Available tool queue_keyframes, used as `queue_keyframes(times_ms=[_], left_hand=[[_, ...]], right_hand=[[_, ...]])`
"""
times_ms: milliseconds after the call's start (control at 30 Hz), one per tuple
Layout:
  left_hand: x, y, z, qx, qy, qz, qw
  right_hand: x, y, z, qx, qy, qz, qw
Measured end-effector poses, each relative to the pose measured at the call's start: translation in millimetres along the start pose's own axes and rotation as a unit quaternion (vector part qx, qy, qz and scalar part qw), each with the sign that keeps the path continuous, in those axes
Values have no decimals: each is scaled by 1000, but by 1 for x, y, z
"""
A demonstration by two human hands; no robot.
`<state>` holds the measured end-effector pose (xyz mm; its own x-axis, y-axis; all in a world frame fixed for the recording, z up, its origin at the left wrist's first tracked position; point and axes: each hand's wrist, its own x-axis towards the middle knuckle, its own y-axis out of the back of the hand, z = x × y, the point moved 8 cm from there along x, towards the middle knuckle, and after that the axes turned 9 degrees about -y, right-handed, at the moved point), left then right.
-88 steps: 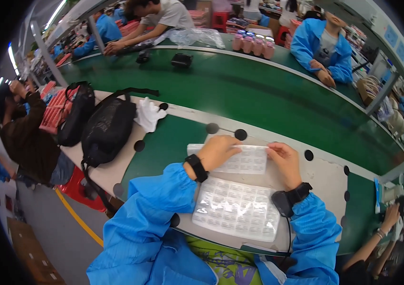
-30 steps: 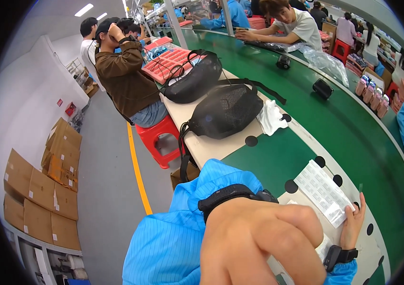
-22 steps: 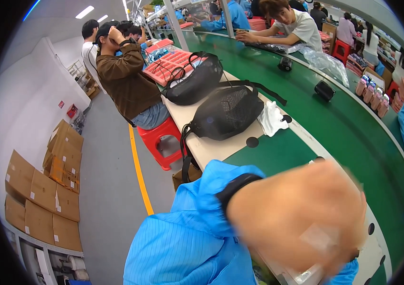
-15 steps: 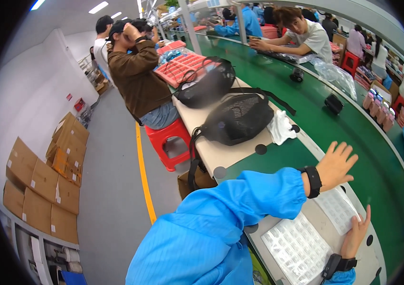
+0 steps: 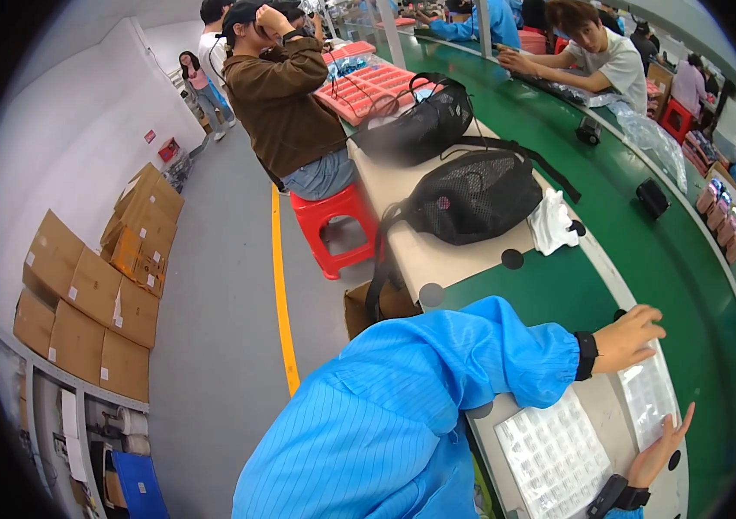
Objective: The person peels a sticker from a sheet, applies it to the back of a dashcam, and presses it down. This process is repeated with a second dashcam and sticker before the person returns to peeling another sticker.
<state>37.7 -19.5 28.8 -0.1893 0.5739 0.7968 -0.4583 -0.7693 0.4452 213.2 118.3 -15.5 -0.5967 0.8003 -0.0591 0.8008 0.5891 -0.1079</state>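
My left hand [image 5: 629, 340], in a blue sleeve with a black wristband, reaches over the far end of a narrow sheet of pale labels [image 5: 647, 405]. Its fingers are bent and slightly apart, and nothing shows in them. At the near end of that sheet, my right hand [image 5: 662, 453] rests with one finger stretched out and the others partly bent. It holds nothing visible, and its thumb side meets the sheet's edge. Left of it lies a wider white sheet [image 5: 556, 454] with rows of small pale rectangles, glossy from reflections.
Past the green mat [image 5: 549, 292] lie a white cloth [image 5: 554, 223] and black mesh bags [image 5: 476, 201]. A green conveyor belt [image 5: 619, 233] runs along the right, carrying a black device [image 5: 652, 198]. A person sits on a red stool [image 5: 333, 230]; cardboard boxes [image 5: 95, 290] line the left wall.
My left hand has come down from a spread, raised pose to the narrow sheet's far end, its fingers bending. The right hand stays near the sheet's lower end. The whole view has shifted.
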Motion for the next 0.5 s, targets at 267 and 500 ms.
queue_keyframes(times_ms=[267, 500], left_hand=[[21, 24, 2, -98, 20, 45, 994], [46, 31, 52, -19, -122, 47, 991]], right_hand=[[10, 1, 13, -43, -22, -50, 998], [1, 4, -13, -219, 59, 26, 974]])
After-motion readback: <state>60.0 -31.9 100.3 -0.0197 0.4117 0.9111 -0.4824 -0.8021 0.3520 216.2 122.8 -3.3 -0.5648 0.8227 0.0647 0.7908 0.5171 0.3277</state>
